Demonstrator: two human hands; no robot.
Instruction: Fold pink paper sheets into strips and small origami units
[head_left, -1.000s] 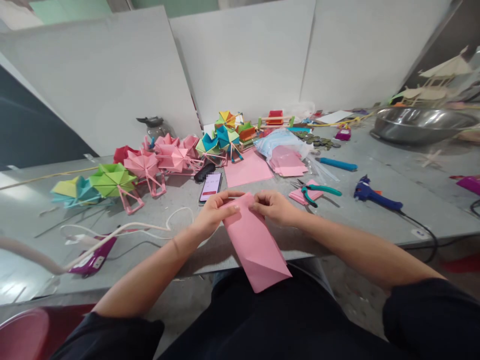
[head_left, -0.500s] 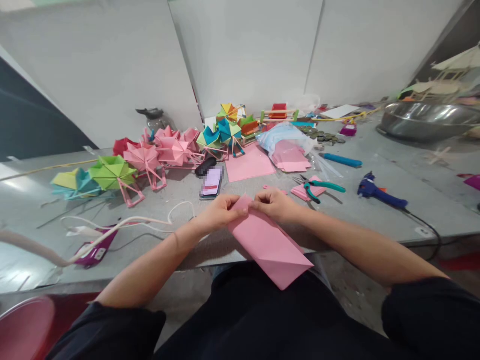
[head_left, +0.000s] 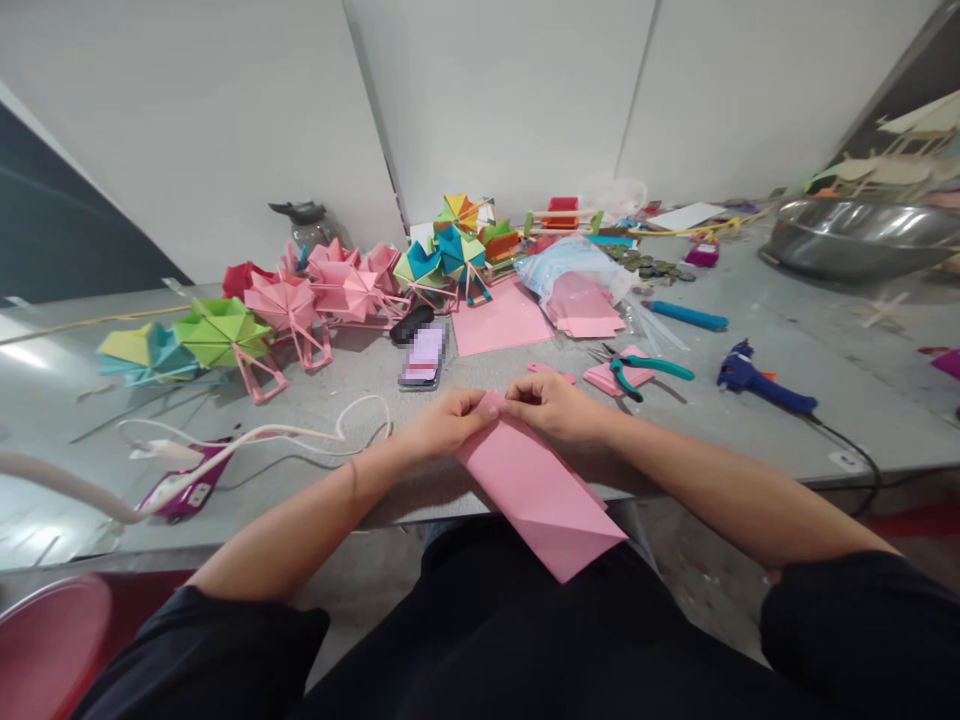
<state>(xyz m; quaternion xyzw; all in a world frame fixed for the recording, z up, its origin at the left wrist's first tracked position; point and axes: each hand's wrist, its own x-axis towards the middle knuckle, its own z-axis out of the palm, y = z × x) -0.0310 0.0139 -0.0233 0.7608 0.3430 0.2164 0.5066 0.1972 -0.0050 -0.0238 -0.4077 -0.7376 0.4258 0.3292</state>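
Observation:
A folded sheet of pink paper (head_left: 536, 490) slants from my hands down over the table's near edge toward my lap. My left hand (head_left: 450, 420) pinches its upper left edge, thumb on top. Close beside it, my right hand (head_left: 551, 403) grips the upper right edge between thumb and curled fingers. Both hands are closed on the paper, their fingertips nearly meeting at its top end. Just beyond the hands lie a phone (head_left: 424, 355) and a small pink strip (head_left: 551, 371). Pliers with teal handles (head_left: 637, 370) rest on a small stack of pink paper (head_left: 606, 377).
Folded paper models (head_left: 281, 305) line the back left. Flat pink sheets (head_left: 499, 318) and a plastic bag (head_left: 566, 268) lie mid-table. Rightward are a blue cutter (head_left: 688, 316), a blue glue gun (head_left: 765, 385) and a metal basin (head_left: 855, 240). A white cable (head_left: 277, 430) crosses the left.
The view has shifted slightly. Both hands keep their hold on the pink paper, and the right fingers have moved only a little.

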